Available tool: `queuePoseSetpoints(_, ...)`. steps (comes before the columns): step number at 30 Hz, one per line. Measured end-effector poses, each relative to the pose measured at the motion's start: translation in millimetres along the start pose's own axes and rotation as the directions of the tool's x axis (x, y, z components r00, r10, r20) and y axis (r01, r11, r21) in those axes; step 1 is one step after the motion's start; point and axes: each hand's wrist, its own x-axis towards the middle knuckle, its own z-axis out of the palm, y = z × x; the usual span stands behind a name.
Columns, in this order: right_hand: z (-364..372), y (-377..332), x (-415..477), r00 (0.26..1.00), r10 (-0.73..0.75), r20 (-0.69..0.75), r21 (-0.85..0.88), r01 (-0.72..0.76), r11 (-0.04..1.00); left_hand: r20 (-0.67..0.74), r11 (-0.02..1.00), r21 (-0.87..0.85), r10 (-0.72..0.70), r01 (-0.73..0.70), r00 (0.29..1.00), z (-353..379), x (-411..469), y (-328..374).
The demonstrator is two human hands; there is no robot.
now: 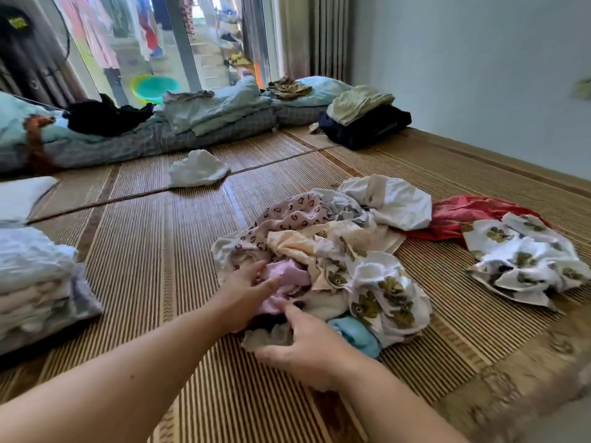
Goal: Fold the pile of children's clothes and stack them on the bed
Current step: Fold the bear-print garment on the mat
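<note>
Clothes pile lay unfolded on the bed's woven mat, right of centre, with both hands at its near-left edge. Left hand rested on a pink garment, grip spread and relaxed. Right hand covered a grey piece — whether its grip pinched the cloth could not be told.

Hazards noted: the garments were intertwined, so lifting one would likely drag its neighbours and scatter the heap. The mat looked slick, so pieces could slide. Folded stack at the left looked soft and uneven — further additions might topple it.
</note>
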Motion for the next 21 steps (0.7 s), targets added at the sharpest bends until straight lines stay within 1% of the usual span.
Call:
queuePoseSetpoints(1, 1, -4, -1, 1.0, -0.027, -0.001, -0.002, 0.027, 1.0, -0.002, 1.0, 0.004, 0.021, -0.021, 1.0, -2, -5, 0)
queuePoseSetpoints(2, 1, -6, -3, 0.997, -0.049, -0.055, -0.036, 0.048, 0.998, -0.023, 0.999, 0.03, 0.043, -0.043, 0.999, -4, -10, -1)
queuePoseSetpoints(3, -3, -7, -4, 0.979, -0.086, -0.183, -0.098, 0.069, 0.993, -0.053, 0.996, 0.067, 0.069, -0.065, 0.996, -5, -14, -3)
queuePoseSetpoints(4, -9, -6, -5, 0.926, -0.134, -0.353, -0.181, 0.073, 0.981, -0.071, 0.989, 0.117, 0.094, -0.086, 0.993, -5, -17, -6)
queuePoseSetpoints(5, -18, -5, -7, 0.836, -0.183, -0.518, -0.276, 0.039, 0.96, -0.082, 0.978, 0.178, 0.124, -0.108, 0.989, -3, -20, -6)
queuePoseSetpoints(6, -28, -2, -9, 0.738, -0.214, -0.64, -0.355, -0.038, 0.934, -0.097, 0.962, 0.244, 0.153, -0.126, 0.983, 0, -22, -4)
queuePoseSetpoints(7, -39, 4, -11, 0.674, -0.197, -0.712, -0.392, -0.149, 0.908, -0.107, 0.94, 0.306, 0.192, -0.151, 0.976, 4, -25, 1)
queuePoseSetpoints(8, -51, 11, -11, 0.667, -0.103, -0.738, -0.377, -0.281, 0.882, -0.099, 0.913, 0.365, 0.233, -0.182, 0.967, 9, -28, 7)
queuePoseSetpoints(9, -60, 19, -14, 0.687, 0.041, -0.725, -0.337, -0.406, 0.849, -0.075, 0.879, 0.421, 0.278, -0.223, 0.958, 13, -29, 15)
queuePoseSetpoints(10, -67, 28, -14, 0.695, 0.17, -0.699, -0.284, -0.488, 0.826, -0.043, 0.844, 0.469, 0.316, -0.26, 0.948, 19, -30, 26)
queuePoseSetpoints(11, -70, 35, -15, 0.691, 0.253, -0.677, -0.228, -0.523, 0.821, -0.007, 0.816, 0.498, 0.341, -0.293, 0.94, 24, -29, 35)
queuePoseSetpoints(12, -74, 41, -15, 0.687, 0.275, -0.672, -0.17, -0.505, 0.846, 0.032, 0.799, 0.509, 0.355, -0.321, 0.934, 31, -28, 46)
queuePoseSetpoints(13, -77, 45, -15, 0.689, 0.237, -0.685, -0.12, -0.428, 0.896, 0.06, 0.791, 0.504, 0.37, -0.348, 0.927, 36, -27, 56)
queuePoseSetpoints(15, -84, 44, -15, 0.717, 0.125, -0.686, -0.014, -0.184, 0.983, 0.07, 0.782, 0.487, 0.408, -0.388, 0.91, 44, -22, 74)
queuePoseSetpoints(16, -89, 39, -18, 0.729, 0.093, -0.679, 0.086, -0.047, 0.995, 0.071, 0.786, 0.476, 0.413, -0.395, 0.908, 45, -19, 83)
queuePoseSetpoints(17, -94, 34, -23, 0.742, 0.083, -0.666, 0.229, 0.097, 0.969, 0.075, 0.804, 0.447, 0.403, -0.392, 0.912, 45, -17, 92)
queuePoseSetpoints(18, -99, 27, -30, 0.762, 0.088, -0.642, 0.394, 0.228, 0.89, 0.073, 0.841, 0.382, 0.386, -0.384, 0.919, 43, -16, 99)
queuePoseSetpoints(19, -102, 20, -37, 0.79, 0.095, -0.606, 0.545, 0.325, 0.773, 0.054, 0.879, 0.292, 0.377, -0.376, 0.925, 38, -16, 107)
queuePoseSetpoints(20, -105, 17, -44, 0.809, 0.101, -0.579, 0.654, 0.386, 0.651, 0.029, 0.904, 0.208, 0.375, -0.373, 0.926, 31, -16, 114)
queuePoseSetpoints(21, -109, 13, -50, 0.816, 0.109, -0.568, 0.718, 0.427, 0.549, 0.012, 0.914, 0.178, 0.368, -0.364, 0.93, 22, -19, 119)
